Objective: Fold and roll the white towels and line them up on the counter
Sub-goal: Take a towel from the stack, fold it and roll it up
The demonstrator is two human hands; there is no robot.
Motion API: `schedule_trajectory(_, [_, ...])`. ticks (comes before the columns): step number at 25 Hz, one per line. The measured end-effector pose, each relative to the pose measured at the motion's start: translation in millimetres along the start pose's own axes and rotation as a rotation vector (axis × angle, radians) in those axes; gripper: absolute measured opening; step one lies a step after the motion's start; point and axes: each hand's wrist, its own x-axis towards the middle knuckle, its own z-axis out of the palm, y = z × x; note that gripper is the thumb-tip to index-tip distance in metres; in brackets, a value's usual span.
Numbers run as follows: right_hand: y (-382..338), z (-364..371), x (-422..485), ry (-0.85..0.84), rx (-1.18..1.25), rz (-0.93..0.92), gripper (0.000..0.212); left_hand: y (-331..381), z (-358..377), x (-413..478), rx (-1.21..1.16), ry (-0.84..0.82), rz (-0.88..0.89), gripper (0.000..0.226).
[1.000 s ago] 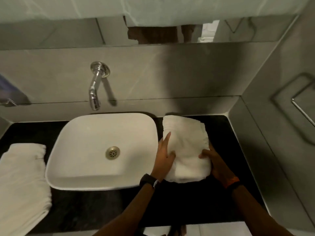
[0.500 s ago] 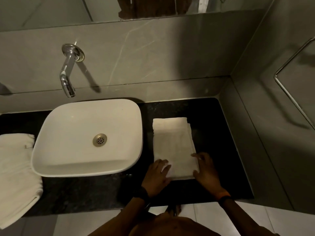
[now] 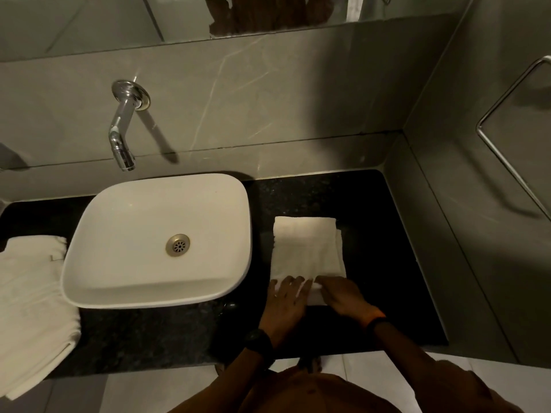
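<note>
A white towel [image 3: 307, 248] folded into a narrow strip lies flat on the black counter [image 3: 387, 263], right of the sink. My left hand [image 3: 286, 302] and my right hand [image 3: 343, 295] both press on its near end, where the cloth curls up into the start of a roll. Their fingers grip that near edge. A second white towel [image 3: 29, 308] lies unrolled at the counter's far left, hanging over the front edge.
A white vessel sink [image 3: 158, 242] fills the middle of the counter, under a chrome wall spout [image 3: 120, 135]. A grey wall with a metal rail [image 3: 512, 150] closes the right side. Bare black counter stretches right of the strip towel.
The towel went from a bunched fold held in both hands to a flat strip. Both hands moved to its near end and curled that edge up.
</note>
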Motion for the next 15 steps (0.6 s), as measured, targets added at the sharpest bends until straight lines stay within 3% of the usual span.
schedule_trajectory(2, [-4.9,-12.5,14.1,-0.117,0.158,0.161,0.036,3.1,-3.8,3.2,0.003,-0.084,0.014,0.061])
schedule_trajectory(4, [-9.0,-13.8,15.1,-0.136,0.104,0.205,0.041,-1.2,-11.7,13.6,-0.041,-0.103,-0.057,0.062])
schedule_trajectory(6, [-9.0,5.2,2.6,0.045,-0.206,0.056,0.067,-4.6,-13.2,22.2,-0.042,-0.109,-0.052,0.050])
schedule_trajectory(8, [-15.0,25.4,-13.1,0.158,-0.334,-0.098,0.085,-8.4,-10.3,29.3,-0.099,-0.108,-0.057,0.044])
schedule_trajectory(11, [-21.7,24.9,-0.7,0.091,-0.280,-0.092,0.066,-5.4,-4.0,22.0,0.018,-0.033,-0.043,0.048])
schedule_trajectory(13, [-24.0,8.8,14.3,0.030,-0.221,-0.062,0.047,3.7,-0.8,10.4,0.143,-0.074,-0.031,0.061])
schedule_trajectory(15, [-25.1,-2.1,20.4,-0.038,-0.103,-0.013,0.042,6.2,-4.8,13.2,0.114,-0.133,-0.075,0.061])
